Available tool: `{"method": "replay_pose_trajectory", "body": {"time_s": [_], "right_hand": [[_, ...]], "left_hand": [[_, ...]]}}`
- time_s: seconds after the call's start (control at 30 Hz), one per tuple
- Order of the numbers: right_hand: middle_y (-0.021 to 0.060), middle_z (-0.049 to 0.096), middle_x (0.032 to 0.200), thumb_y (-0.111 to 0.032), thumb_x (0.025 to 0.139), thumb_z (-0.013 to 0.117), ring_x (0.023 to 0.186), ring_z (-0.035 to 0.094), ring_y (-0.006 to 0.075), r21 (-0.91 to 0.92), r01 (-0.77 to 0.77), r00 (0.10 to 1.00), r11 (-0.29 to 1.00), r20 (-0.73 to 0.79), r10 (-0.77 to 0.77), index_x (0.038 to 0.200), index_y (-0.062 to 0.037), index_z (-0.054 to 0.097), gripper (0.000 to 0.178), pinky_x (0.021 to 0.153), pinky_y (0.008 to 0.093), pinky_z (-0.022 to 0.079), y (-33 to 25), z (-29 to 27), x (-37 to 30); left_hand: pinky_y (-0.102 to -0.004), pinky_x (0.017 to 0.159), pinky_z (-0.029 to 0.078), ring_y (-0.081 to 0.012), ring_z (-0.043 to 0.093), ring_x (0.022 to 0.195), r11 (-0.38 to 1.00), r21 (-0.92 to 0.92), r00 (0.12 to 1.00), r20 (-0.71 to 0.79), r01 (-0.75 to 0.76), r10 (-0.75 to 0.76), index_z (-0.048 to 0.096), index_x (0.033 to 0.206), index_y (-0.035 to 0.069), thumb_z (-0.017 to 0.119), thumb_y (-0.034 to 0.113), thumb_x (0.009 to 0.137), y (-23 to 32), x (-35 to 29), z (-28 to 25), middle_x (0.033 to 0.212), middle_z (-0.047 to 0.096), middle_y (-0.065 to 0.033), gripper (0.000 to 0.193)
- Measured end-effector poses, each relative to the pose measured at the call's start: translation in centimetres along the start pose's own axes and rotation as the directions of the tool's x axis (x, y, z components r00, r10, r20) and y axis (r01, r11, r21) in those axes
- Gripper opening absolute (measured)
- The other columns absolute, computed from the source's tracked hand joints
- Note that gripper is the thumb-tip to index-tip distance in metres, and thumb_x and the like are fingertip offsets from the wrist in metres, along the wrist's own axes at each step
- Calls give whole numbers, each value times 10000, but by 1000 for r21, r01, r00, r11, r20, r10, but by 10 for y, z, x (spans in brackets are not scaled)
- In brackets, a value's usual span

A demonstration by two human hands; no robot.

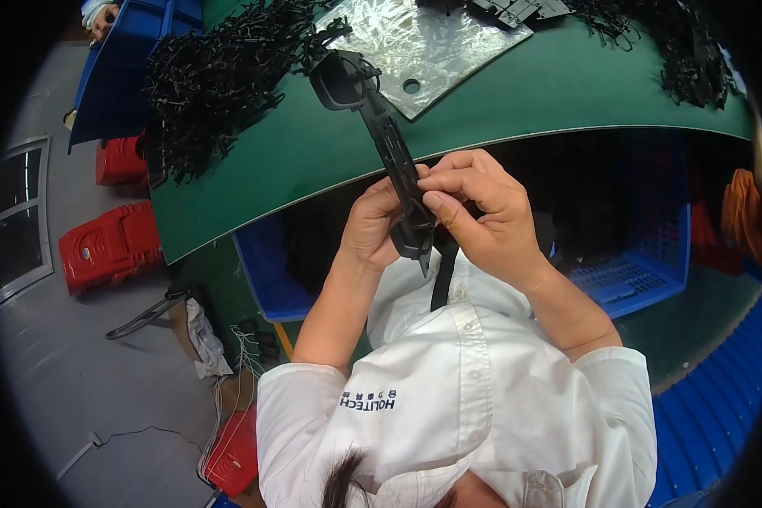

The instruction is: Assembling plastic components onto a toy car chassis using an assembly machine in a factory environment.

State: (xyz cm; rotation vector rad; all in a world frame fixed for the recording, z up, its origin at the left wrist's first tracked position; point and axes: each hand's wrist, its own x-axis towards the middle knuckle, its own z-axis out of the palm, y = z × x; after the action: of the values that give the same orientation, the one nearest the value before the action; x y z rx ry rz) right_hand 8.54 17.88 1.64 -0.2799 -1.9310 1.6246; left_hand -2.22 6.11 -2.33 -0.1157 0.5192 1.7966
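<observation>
A green counter point(516, 93) with a curved front edge fills the upper part of the view, above a grey floor point(102, 398) that runs down the left side. On the counter, left of the shiny metal plate point(415, 42) with one round hole, lies a large heap of black plastic parts point(212, 76); a second, smaller heap point(686, 51) lies right of the plate, too tangled to count. Beyond the left heap one blue bin point(127, 59) is cut off by the rim, and below it two red crates point(110, 241) stand on the floor, with a third red one point(233, 453) lower down, partly hidden. Under the counter's front edge one blue crate point(635, 275) sits in shadow, its contents hard to make out. Just in front of the plate, above the counter's edge, one long black plastic part point(381, 127) is held up: the left hand point(372, 229) wraps its lower end, fingers closed around it, and the right hand point(483, 212) pinches it from the other side with thumb and fingers point(436, 182) close together. The part's lower tip is hidden behind the hands.
</observation>
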Motion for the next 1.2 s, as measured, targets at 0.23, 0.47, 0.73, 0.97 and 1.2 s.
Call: {"method": "replay_pose_trajectory", "body": {"time_s": [0.23,0.47,0.73,0.97,1.2], "right_hand": [[101,558,877,36,760,598,670,547,129,-13,29,1000,999,-9,-30,910,10,641,158,539,218,438,-1,-2,0],[115,545,878,31,747,610,709,580,151,-91,69,995,994,76,-62,945,37,628,199,582,219,476,-9,-7,0],[92,563,893,30,772,601,741,591,116,261,-238,971,936,26,239,985,57,612,216,640,211,488,7,-8,-10],[70,591,941,-70,839,585,753,568,91,371,-236,968,898,10,250,1029,39,606,220,669,196,456,17,-14,-20],[28,595,839,-180,880,563,688,552,66,513,-424,873,746,14,487,1014,25,597,248,622,199,452,10,-15,-24]], "left_hand": [[-306,797,525,-205,624,880,1000,5,1000,19,2,-2,535,1066,-33,543,80,852,1,2,-1,975,602,-129,242],[-336,848,508,-228,612,915,997,77,998,60,-12,7,532,1056,-47,522,86,869,4,0,5,982,595,-135,230],[-281,769,500,-161,600,838,902,424,962,-204,-80,181,567,1010,-52,488,137,907,0,-5,30,930,612,-103,229],[-261,727,499,-144,611,798,740,641,893,-188,-204,409,570,1031,-66,494,114,904,-5,-3,31,924,630,-106,232],[-182,632,454,-61,563,686,755,611,877,-200,-237,437,593,1003,-46,552,115,871,-11,-1,39,827,622,-31,212]]}}
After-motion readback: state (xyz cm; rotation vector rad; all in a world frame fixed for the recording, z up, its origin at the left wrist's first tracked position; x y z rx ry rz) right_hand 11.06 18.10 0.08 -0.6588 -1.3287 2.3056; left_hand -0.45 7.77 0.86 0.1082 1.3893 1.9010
